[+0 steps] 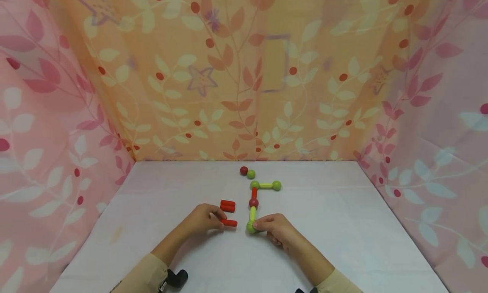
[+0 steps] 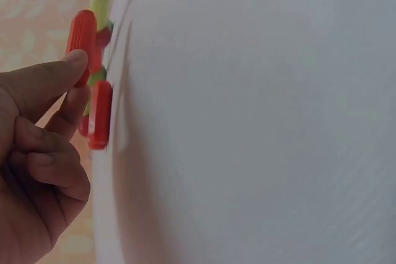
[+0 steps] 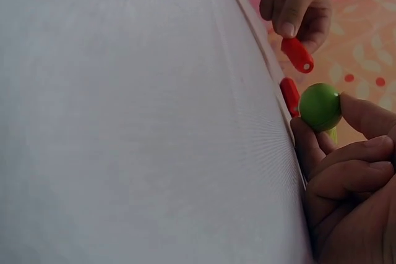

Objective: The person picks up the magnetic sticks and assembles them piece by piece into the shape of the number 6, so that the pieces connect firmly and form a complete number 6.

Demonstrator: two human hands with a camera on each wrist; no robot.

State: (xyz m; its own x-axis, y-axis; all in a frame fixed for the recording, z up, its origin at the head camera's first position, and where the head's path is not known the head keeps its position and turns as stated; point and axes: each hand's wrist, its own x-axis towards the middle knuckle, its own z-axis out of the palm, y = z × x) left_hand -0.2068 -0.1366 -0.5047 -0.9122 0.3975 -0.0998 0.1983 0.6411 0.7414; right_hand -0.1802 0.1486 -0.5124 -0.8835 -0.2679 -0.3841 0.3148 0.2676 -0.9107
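My left hand (image 1: 206, 218) pinches a short red rod (image 1: 230, 223) between thumb and forefinger; in the left wrist view that red rod (image 2: 82, 32) looks ridged and its free end is bare. My right hand (image 1: 281, 232) grips a green ball (image 1: 250, 228) with its fingertips, the same green ball (image 3: 320, 107) in the right wrist view. This ball ends a joined chain: a yellow-green rod (image 1: 253, 213), a red ball (image 1: 253, 203), a red rod (image 1: 254, 193), another green ball (image 1: 254, 185), then a yellow-green rod (image 1: 265, 185) turning right to a last green ball (image 1: 276, 185).
Two loose red rods (image 1: 227, 206) lie side by side just beyond my left hand. A loose dark red ball (image 1: 244, 171) and a loose green ball (image 1: 250, 174) sit near the back of the white table (image 1: 324, 191). Patterned cloth walls (image 1: 175, 115) enclose the back and sides.
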